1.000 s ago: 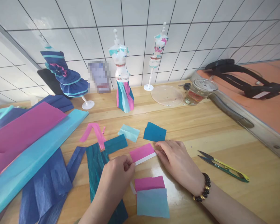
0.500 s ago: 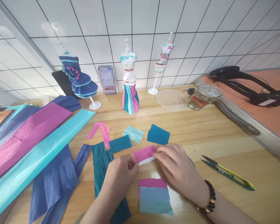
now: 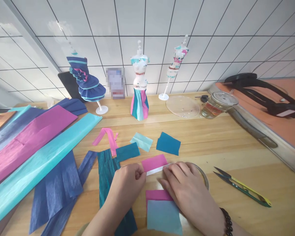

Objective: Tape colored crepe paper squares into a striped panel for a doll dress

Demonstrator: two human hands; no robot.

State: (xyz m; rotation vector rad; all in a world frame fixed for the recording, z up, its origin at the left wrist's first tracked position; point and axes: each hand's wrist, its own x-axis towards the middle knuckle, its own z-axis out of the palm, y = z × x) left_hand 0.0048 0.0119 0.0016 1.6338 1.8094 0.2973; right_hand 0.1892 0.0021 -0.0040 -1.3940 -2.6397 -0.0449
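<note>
A pink crepe paper rectangle [image 3: 154, 162] lies on the table, with a narrow white tape strip [image 3: 155, 170] along its near edge. My left hand [image 3: 130, 178] is closed at the strip's left end, thumb and forefinger pinched there. On the strip's right end rest the fingertips of my right hand [image 3: 186, 183], palm down, thumb apart. A thin curved rim [image 3: 206, 178] shows from beneath that hand; the rest of it is hidden. Just below are a pink piece [image 3: 158, 195] and a light blue paper piece [image 3: 164, 216], stacked.
Thread snips [image 3: 243, 188] lie at right. Long crepe paper strips [image 3: 46, 165] cover the left side. Blue [image 3: 168, 143] and pale turquoise [image 3: 141, 141] pieces lie ahead. Behind stand dress forms [image 3: 139, 82], a clear round lid [image 3: 183, 107] and a glass jar [image 3: 215, 106].
My right hand has moved off the pink paper's right edge, its fingers now resting on the white strip. More of the pink paper shows. The view has shifted slightly.
</note>
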